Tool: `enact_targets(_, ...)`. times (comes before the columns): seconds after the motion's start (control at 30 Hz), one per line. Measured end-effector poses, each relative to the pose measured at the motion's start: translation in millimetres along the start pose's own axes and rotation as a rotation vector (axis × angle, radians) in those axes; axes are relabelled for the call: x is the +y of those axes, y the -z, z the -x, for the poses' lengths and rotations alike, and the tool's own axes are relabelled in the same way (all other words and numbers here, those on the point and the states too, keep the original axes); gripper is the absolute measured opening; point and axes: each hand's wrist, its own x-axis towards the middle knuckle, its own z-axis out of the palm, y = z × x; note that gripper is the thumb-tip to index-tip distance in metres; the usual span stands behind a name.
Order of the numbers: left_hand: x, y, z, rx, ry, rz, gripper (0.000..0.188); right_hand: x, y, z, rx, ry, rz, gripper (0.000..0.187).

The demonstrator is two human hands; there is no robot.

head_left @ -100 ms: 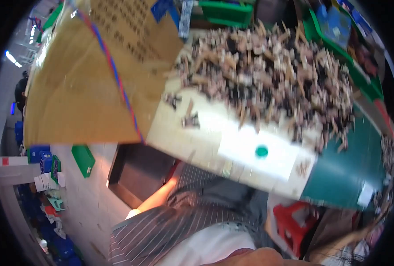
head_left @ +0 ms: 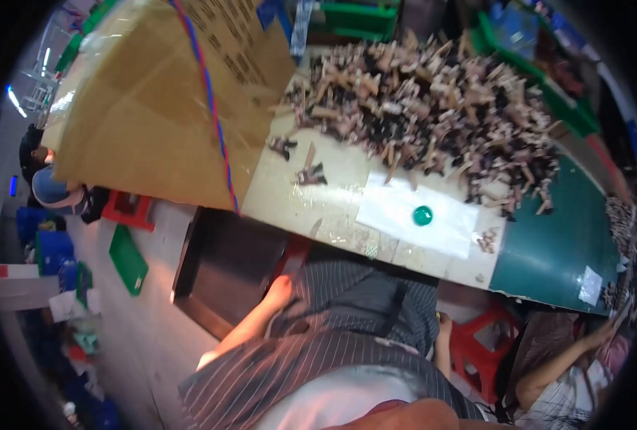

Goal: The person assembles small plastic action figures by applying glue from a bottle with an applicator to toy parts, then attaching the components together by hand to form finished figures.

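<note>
My left hand [head_left: 280, 289] hangs low beside my lap, next to a dark open tray [head_left: 222, 269] and a red piece of furniture [head_left: 295, 251]. Its fingers are hidden, so I cannot tell what they hold. On the other side of my lap, my right hand [head_left: 444, 327] shows only in part, close to a red plastic stool [head_left: 484, 344]; its grip cannot be made out. Above both hands, a large heap of small pale, brown and black figure-like parts [head_left: 433, 107] covers the worktable [head_left: 318, 211]. A green round piece [head_left: 423, 215] rests on a white sheet [head_left: 383, 208] near the table's front edge.
A large cardboard sheet [head_left: 146, 122] with a red-and-blue cord [head_left: 214, 107] across it takes up the table's left. Green bins [head_left: 358, 23] stand behind the heap. A green tray [head_left: 128, 259] lies on the floor. Another person's arm [head_left: 555, 369] is at lower right, another person [head_left: 53, 186] far left.
The view has tilted, moving the table slightly upward in the picture, and the blur has lessened. My right hand and the person at far left now show more clearly.
</note>
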Motion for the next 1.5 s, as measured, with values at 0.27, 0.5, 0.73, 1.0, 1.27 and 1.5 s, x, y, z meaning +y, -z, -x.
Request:
enact_targets(0.27,218,11,64,0.019,-0.677,-0.056,0.018,-385,216,11,0.354,1.319,-0.473,0.016)
enact_targets(0.5,261,-12,35,-0.646,-1.028,-0.255,0.031,-672,294,-150,0.797,1.277,-0.378,0.059)
enact_targets(0.73,212,-27,-48,-0.912,-0.640,-0.162,0.028,-783,316,-205,0.821,0.811,-0.101,0.068)
enact_targets(1.0,251,-50,-69,-1.244,-0.424,-0.161,0.031,-773,338,-233,0.863,0.944,-0.253,0.044)
enact_targets(1.27,261,-78,-41,-1.057,-0.798,-0.637,0.020,-597,271,-109,-0.033,1.230,-0.539,0.034)
enact_targets(1.5,273,-102,2,-0.812,-1.230,-0.851,0.018,-375,188,-58,-0.134,0.934,0.204,0.031)
